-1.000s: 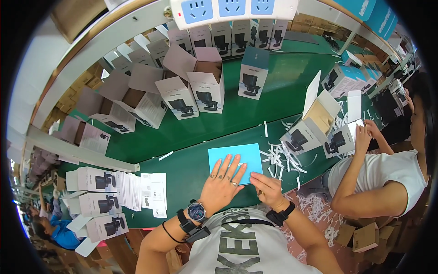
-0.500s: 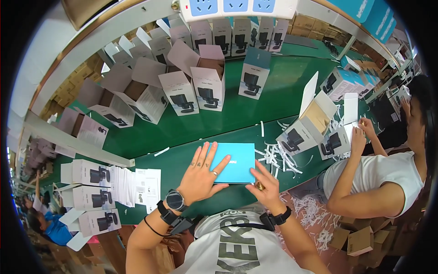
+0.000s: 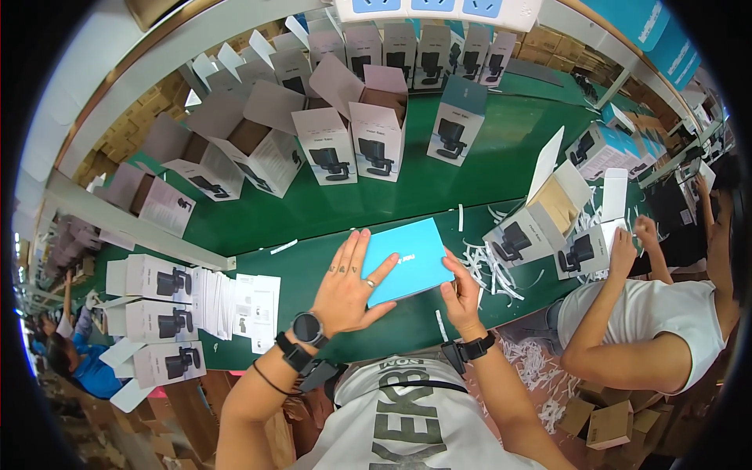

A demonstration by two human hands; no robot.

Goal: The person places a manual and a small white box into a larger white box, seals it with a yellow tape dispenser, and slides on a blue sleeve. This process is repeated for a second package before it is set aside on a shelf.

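Observation:
A flat-topped bright blue box [image 3: 415, 243] sits tilted at the near edge of the green table, between my two hands. My left hand [image 3: 345, 286] grips its left end; the index finger stretches over the blue face and the thumb lies by the near edge. My right hand [image 3: 464, 294] holds the right edge between thumb and fingers. How far the fingertips reach under the box is hidden. A white paper strip [image 3: 440, 325] lies beside the right hand. Left of my hands lie a stack of white leaflets [image 3: 211, 301] and printed sheets [image 3: 257, 309].
Open cartons [image 3: 379, 141] printed with a black device stand across the table, beside a closed blue-topped carton [image 3: 457, 117]. An open carton [image 3: 533, 223] and shredded paper [image 3: 489, 270] are at right. A co-worker [image 3: 650, 321] handles another carton. A power strip [image 3: 439, 8] hangs above.
The blue box has turned counterclockwise, its right end going farther away. My right hand has moved up with it. A small gold round thing by my right palm is now out of sight.

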